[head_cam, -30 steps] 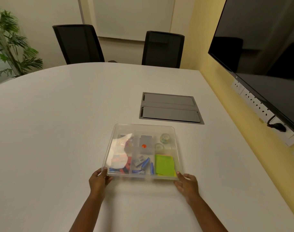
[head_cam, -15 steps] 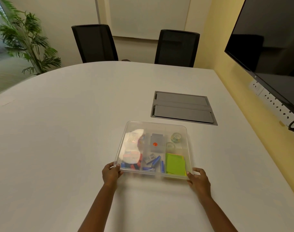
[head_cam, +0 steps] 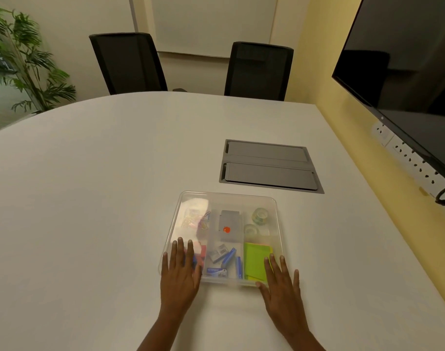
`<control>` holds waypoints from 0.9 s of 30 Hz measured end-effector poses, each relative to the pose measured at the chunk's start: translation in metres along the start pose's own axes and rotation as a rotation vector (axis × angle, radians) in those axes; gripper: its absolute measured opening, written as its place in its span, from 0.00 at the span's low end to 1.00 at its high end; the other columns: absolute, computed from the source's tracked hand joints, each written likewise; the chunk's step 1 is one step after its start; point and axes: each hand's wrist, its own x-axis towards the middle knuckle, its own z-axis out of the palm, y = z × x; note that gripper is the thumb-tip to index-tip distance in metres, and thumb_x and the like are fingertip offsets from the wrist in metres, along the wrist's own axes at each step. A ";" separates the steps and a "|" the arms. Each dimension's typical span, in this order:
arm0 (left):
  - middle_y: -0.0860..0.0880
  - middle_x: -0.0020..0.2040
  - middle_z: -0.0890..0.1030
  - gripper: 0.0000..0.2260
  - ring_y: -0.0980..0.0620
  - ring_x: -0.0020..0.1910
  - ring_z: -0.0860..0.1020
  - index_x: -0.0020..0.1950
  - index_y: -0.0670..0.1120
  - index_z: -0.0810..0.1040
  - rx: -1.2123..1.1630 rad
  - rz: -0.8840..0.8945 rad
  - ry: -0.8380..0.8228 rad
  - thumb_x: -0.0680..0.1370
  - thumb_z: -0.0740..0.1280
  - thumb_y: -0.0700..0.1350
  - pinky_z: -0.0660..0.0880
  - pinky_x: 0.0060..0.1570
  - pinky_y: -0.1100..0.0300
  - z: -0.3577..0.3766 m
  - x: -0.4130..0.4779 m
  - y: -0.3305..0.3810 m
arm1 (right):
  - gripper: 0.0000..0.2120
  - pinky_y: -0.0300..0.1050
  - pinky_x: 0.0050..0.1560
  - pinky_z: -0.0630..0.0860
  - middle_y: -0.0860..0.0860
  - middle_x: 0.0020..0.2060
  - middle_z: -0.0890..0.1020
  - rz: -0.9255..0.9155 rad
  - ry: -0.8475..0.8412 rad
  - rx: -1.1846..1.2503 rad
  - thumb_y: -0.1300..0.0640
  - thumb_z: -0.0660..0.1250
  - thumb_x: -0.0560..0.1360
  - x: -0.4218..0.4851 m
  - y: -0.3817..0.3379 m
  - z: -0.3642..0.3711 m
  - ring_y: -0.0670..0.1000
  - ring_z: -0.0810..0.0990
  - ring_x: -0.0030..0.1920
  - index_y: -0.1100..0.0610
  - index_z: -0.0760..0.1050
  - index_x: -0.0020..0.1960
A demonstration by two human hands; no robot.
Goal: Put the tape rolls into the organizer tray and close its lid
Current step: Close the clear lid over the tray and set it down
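A clear plastic organizer tray lies on the white table with its transparent lid on top. Through the lid I see two clear tape rolls, one at the far right and a second just in front of it. Green sticky notes, blue staple boxes, a grey box with an orange dot and paper clips fill the other compartments. My left hand rests flat on the lid's near left corner. My right hand lies flat on the near right corner.
A grey cable hatch is set into the table beyond the tray. Two black chairs stand at the far edge. A wall screen and sockets are on the right, a plant at far left.
Both hands moved from gripping the tray's near corners to lying flat, fingers spread, on top of the lid. The view shifted slightly.
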 end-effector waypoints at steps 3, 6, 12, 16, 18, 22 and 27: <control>0.49 0.75 0.46 0.27 0.65 0.69 0.29 0.70 0.57 0.33 -0.016 -0.014 -0.029 0.74 0.34 0.65 0.30 0.68 0.65 0.004 0.005 -0.007 | 0.34 0.59 0.75 0.47 0.56 0.67 0.75 -0.032 -0.080 0.006 0.36 0.29 0.76 0.002 0.007 0.003 0.36 0.27 0.72 0.48 0.57 0.74; 0.43 0.73 0.48 0.41 0.54 0.75 0.43 0.72 0.49 0.40 -0.003 -0.028 -0.129 0.66 0.29 0.72 0.31 0.70 0.62 0.005 0.024 -0.014 | 0.56 0.60 0.75 0.38 0.51 0.76 0.46 0.000 -0.201 0.082 0.26 0.17 0.58 0.024 0.009 0.003 0.26 0.21 0.62 0.52 0.47 0.77; 0.43 0.77 0.47 0.59 0.46 0.76 0.48 0.74 0.45 0.45 0.205 -0.060 -0.320 0.49 0.13 0.69 0.49 0.74 0.49 0.004 0.096 -0.019 | 0.43 0.54 0.77 0.47 0.52 0.78 0.47 0.032 -0.307 0.016 0.31 0.29 0.70 0.111 0.007 -0.002 0.50 0.46 0.78 0.54 0.45 0.77; 0.43 0.77 0.47 0.47 0.47 0.76 0.48 0.73 0.44 0.45 0.180 -0.090 -0.358 0.63 0.23 0.70 0.50 0.74 0.48 0.009 0.142 -0.024 | 0.52 0.53 0.77 0.50 0.55 0.78 0.47 0.058 -0.305 -0.021 0.29 0.21 0.63 0.163 0.014 -0.003 0.51 0.47 0.78 0.58 0.44 0.77; 0.44 0.77 0.47 0.31 0.47 0.76 0.48 0.73 0.44 0.44 0.210 -0.084 -0.383 0.77 0.41 0.62 0.50 0.74 0.48 0.015 0.159 -0.027 | 0.44 0.52 0.78 0.50 0.56 0.78 0.46 0.069 -0.302 -0.023 0.32 0.29 0.70 0.178 0.015 -0.001 0.52 0.46 0.78 0.59 0.43 0.76; 0.44 0.77 0.46 0.31 0.47 0.76 0.47 0.73 0.43 0.44 0.192 -0.071 -0.357 0.78 0.43 0.61 0.50 0.74 0.50 0.024 0.172 -0.031 | 0.39 0.49 0.78 0.47 0.58 0.78 0.46 0.083 -0.334 -0.012 0.35 0.36 0.76 0.189 0.019 0.005 0.53 0.46 0.78 0.61 0.43 0.76; 0.44 0.77 0.48 0.54 0.47 0.76 0.48 0.73 0.44 0.46 0.102 -0.071 -0.289 0.56 0.18 0.71 0.48 0.74 0.51 0.031 0.163 -0.033 | 0.32 0.45 0.78 0.47 0.59 0.78 0.47 0.076 -0.341 0.019 0.46 0.51 0.81 0.193 0.019 0.008 0.54 0.46 0.78 0.63 0.44 0.76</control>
